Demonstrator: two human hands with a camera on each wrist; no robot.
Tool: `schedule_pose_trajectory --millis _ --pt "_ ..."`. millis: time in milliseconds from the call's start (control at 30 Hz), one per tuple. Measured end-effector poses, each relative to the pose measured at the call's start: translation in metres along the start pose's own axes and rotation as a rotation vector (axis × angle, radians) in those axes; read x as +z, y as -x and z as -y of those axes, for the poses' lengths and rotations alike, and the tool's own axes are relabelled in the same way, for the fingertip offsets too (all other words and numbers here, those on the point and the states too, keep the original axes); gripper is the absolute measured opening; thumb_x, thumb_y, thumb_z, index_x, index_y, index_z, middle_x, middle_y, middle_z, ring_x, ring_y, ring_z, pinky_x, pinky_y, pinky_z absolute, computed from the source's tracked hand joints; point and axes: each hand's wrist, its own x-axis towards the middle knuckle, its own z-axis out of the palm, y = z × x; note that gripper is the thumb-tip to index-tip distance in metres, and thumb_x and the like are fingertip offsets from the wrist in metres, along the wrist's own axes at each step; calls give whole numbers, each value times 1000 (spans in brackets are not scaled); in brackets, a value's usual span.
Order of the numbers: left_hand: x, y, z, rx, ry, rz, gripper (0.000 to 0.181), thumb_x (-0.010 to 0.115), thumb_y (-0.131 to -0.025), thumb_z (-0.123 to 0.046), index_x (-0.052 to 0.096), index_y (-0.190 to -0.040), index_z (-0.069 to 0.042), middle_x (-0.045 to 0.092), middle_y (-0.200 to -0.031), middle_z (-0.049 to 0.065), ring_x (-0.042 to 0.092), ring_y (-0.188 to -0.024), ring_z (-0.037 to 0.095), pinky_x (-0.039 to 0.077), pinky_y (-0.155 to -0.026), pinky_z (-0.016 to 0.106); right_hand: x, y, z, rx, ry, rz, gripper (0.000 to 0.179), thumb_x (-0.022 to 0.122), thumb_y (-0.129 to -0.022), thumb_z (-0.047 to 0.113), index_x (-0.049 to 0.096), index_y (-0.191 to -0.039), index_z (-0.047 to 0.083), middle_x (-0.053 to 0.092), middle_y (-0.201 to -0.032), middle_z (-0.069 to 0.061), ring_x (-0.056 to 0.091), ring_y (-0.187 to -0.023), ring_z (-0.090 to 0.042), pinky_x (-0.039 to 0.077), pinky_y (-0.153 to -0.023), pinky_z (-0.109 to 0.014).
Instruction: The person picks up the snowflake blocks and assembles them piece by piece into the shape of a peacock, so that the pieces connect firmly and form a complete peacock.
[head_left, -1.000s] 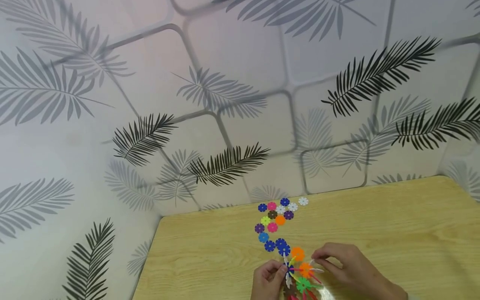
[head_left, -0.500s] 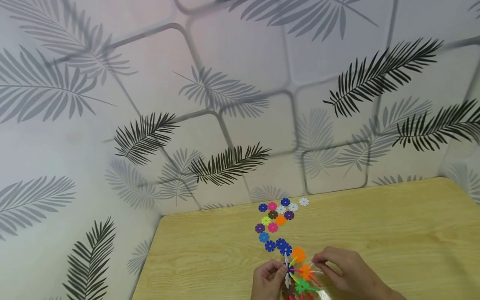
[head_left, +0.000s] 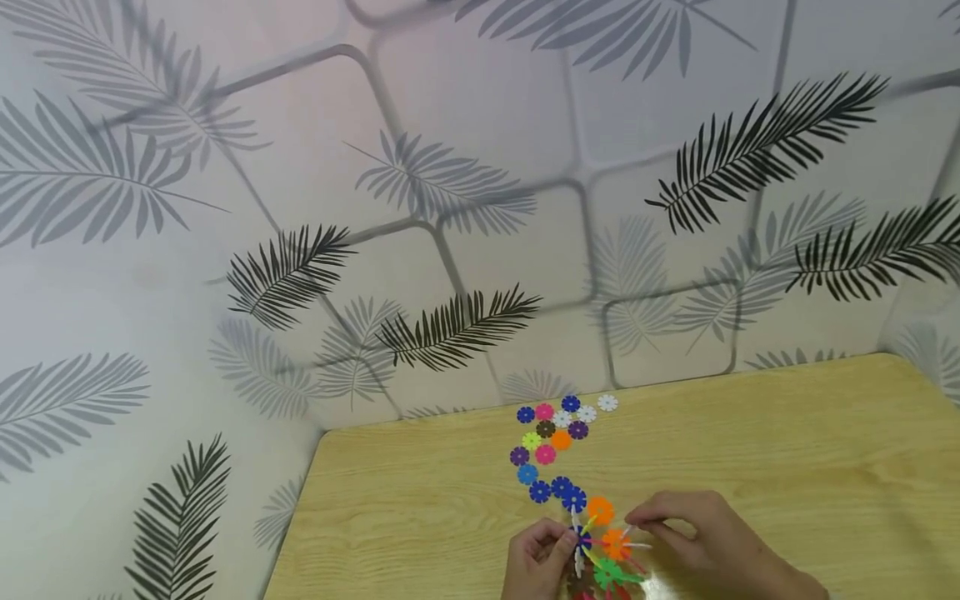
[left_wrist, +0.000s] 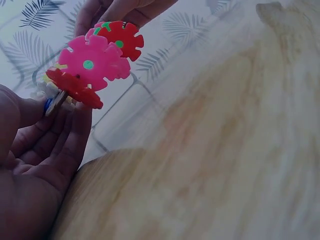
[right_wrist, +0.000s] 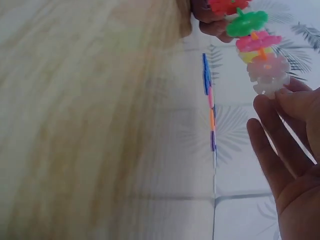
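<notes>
Between my hands is a build of notched plastic snowflake discs slotted into each other, with a blue disc (head_left: 583, 540), an orange disc (head_left: 617, 544) and a green disc (head_left: 608, 572) showing. My left hand (head_left: 536, 558) pinches it at the blue disc on its left side. On the right side, my right hand (head_left: 705, 527) pinches a white disc (right_wrist: 269, 86) between thumb and fingertips, at the outer end of the build. In the left wrist view a pink disc (left_wrist: 82, 60) and a red disc (left_wrist: 131, 42) stand out from the build, above the left fingers.
Loose discs in several colours lie in a winding trail on the wooden table (head_left: 405, 500), from a dark blue disc (head_left: 540, 492) near the build to a white disc (head_left: 607, 403) by the back edge. A patterned wall (head_left: 480, 250) rises behind.
Both hands stay almost in place on the build. My right hand has shifted very slightly, and the build has moved a little to the right with it.
</notes>
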Motion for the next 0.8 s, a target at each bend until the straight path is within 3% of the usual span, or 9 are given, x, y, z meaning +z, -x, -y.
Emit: schedule_pose_trajectory --millis 167,267,467,633,733,800 --pt "0 -2 1 -9 -5 2 36 73 -105 -18 68 -109 17 71 -85 -8 64 -73 1 55 -70 15 -7 -8 -3 210 10 14 33 74 -92 -17 80 -113 7 84 -104 -8 80 -92 -9 64 -79 -18" --pt "0 -3 1 -16 -7 -2 34 72 -105 -17 68 -109 16 71 -85 -8 62 -74 2 53 -70 16 -6 -17 -11 285 37 50 28 73 -96 -11 80 -116 7 83 -107 -8 79 -94 -10 66 -77 -23" --pt "-3 -1 1 -2 19 -9 34 70 -106 -13 64 -112 20 70 -86 -8 62 -75 1 53 -70 15 13 -40 -26 445 -36 230 26 68 -104 2 76 -128 8 80 -120 -9 75 -103 -17 65 -84 -24" --pt "-4 -3 4 39 47 25 42 70 -107 -16 59 -115 24 69 -86 -12 61 -75 -2 53 -71 15 33 -54 -39 403 65 325 28 72 -103 5 78 -129 15 77 -122 1 72 -109 -17 64 -95 -37" --pt "-3 -3 5 50 60 38 43 69 -107 -17 58 -115 24 69 -85 -12 61 -75 -3 53 -71 15 41 -59 -44 355 137 400 52 74 -91 -10 77 -134 18 75 -129 3 69 -119 -24 60 -106 -51" --pt "-3 -4 4 64 46 39 41 69 -107 -15 59 -114 24 69 -87 -12 61 -76 -2 53 -72 14 46 -63 -46 319 164 450 68 77 -81 -16 76 -138 21 72 -131 3 65 -122 -24 59 -107 -52"
